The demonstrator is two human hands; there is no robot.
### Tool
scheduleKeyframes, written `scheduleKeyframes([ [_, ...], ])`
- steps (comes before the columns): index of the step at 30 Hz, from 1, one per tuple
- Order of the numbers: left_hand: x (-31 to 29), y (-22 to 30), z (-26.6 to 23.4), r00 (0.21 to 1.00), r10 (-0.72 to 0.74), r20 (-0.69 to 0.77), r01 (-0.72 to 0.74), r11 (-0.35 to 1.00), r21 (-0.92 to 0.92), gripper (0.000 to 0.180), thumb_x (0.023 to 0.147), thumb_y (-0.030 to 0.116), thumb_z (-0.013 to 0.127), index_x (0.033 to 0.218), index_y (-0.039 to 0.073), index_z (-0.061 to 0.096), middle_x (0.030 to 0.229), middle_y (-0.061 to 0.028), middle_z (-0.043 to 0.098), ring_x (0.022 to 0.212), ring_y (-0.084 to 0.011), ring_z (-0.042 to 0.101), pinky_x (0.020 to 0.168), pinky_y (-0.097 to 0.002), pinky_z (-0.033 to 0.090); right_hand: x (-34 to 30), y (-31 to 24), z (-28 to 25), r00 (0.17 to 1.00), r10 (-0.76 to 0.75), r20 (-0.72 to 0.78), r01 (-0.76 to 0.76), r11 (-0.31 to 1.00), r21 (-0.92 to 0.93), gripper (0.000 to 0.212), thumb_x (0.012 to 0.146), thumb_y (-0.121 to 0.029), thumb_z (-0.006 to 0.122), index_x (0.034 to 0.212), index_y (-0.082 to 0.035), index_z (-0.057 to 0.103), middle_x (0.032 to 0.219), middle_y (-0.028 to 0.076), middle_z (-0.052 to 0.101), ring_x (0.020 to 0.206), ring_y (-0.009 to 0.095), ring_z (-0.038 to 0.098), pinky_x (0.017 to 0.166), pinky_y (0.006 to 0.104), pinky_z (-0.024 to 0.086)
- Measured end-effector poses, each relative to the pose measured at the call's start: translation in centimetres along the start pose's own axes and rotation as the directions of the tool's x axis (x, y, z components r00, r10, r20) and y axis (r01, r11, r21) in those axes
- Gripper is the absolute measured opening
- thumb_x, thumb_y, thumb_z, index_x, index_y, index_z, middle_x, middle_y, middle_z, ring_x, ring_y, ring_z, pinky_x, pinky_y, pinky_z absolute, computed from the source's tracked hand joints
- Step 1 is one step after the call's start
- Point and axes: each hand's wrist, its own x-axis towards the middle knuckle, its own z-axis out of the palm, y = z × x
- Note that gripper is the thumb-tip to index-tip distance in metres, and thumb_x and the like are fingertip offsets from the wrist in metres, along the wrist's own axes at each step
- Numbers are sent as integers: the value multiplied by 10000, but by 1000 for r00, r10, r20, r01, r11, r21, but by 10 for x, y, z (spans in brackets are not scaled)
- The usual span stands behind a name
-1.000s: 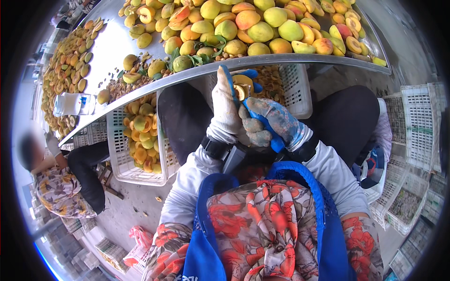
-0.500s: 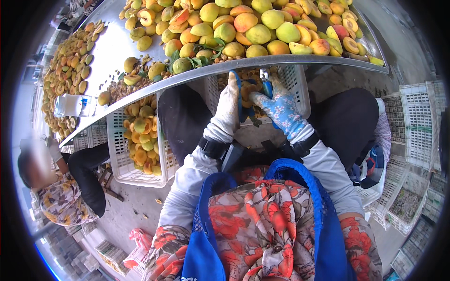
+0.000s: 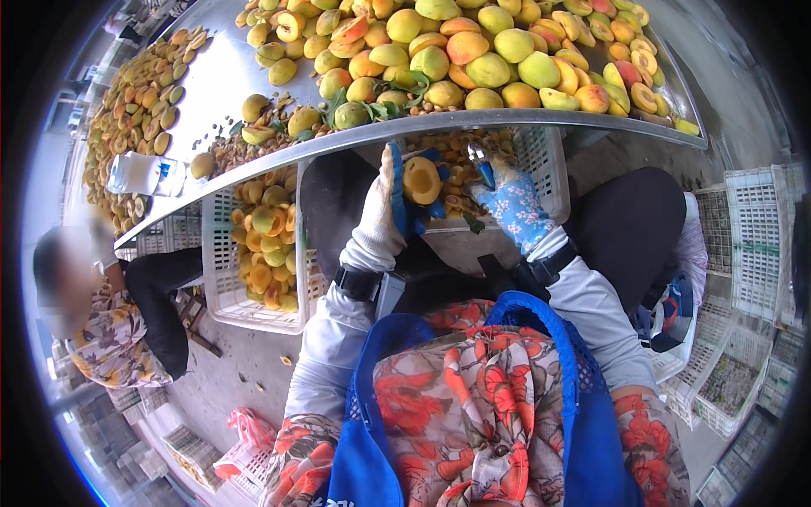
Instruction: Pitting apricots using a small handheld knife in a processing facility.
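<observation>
Under the table edge, my left hand (image 3: 382, 203), in a white glove with a blue palm, is closed around a halved yellow peach (image 3: 420, 180). Its cut face points up and shows a hollow in the middle. My right hand (image 3: 515, 207), in a blue flowered glove, grips a small hand tool (image 3: 481, 162) with a metal head and a blue handle. The tool is apart from the peach half. Below both hands is a white plastic crate (image 3: 555, 169) with peach pieces in it.
A metal table (image 3: 414, 128) rises in front of me, heaped with whole and halved peaches (image 3: 473, 59). To the left lie a clear plastic container (image 3: 139, 175) and more halves. A second white crate (image 3: 221, 283) of peach halves stands by my left knee; a person (image 3: 114, 329) sits beyond.
My left hand has turned and moved left, so the peach half's cut face shows. My right hand has drawn away to the right and lower with the tool.
</observation>
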Motion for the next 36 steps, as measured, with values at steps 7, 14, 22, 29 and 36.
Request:
scheduleKeyframes([
  [7, -9, -10, 7, 982, 174, 77, -185, 789, 586, 445, 1021, 435, 446, 1068, 21, 604, 850, 18, 562, 779, -64, 482, 705, -225, 422, -3, -27, 10, 994, 2, 107, -56, 863, 502, 303, 811, -201, 726, 1051, -45, 628, 882, 165, 664, 811, 334, 636, 762, 407, 504],
  [14, -90, 83, -64, 768, 589, -251, -133, 531, 837, 348, 968, 301, 558, 1144, 14, 644, 844, -75, 668, 718, -108, 591, 669, -250, 475, 2, 9, 12, 981, 99, 166, -131, 972, 196, 369, 823, -252, 717, 1101, -32, 615, 876, 204, 672, 826, 378, 651, 746, 436, 510],
  [22, -40, 173, -142, 651, 743, -158, 185, 46, 982, 522, 896, 400, 619, 1251, 20, 576, 1046, -206, 679, 992, -334, 647, 902, -413, 474, 3, -14, 16, 915, 142, 379, -214, 964, 155, 476, 814, -322, 737, 1126, 12, 603, 852, 220, 650, 801, 365, 641, 749, 434, 503],
  [29, 44, 179, -176, 712, 670, -211, 319, -41, 947, 398, 840, 248, 691, 1149, 7, 623, 962, -163, 684, 882, -238, 646, 805, -333, 503, -3, -25, 6, 920, 109, 377, -201, 956, 215, 449, 815, -289, 729, 1138, -4, 602, 939, 206, 663, 885, 386, 636, 802, 435, 496],
  [36, 2, 167, -123, 698, 715, -45, -338, 384, 859, 311, 838, -18, 578, 1145, -35, 621, 931, -89, 685, 824, -120, 627, 745, -251, 507, -7, -39, -6, 962, 29, 272, -153, 882, 445, 365, 816, -240, 727, 1086, -21, 615, 912, 181, 649, 845, 315, 649, 759, 409, 501],
])
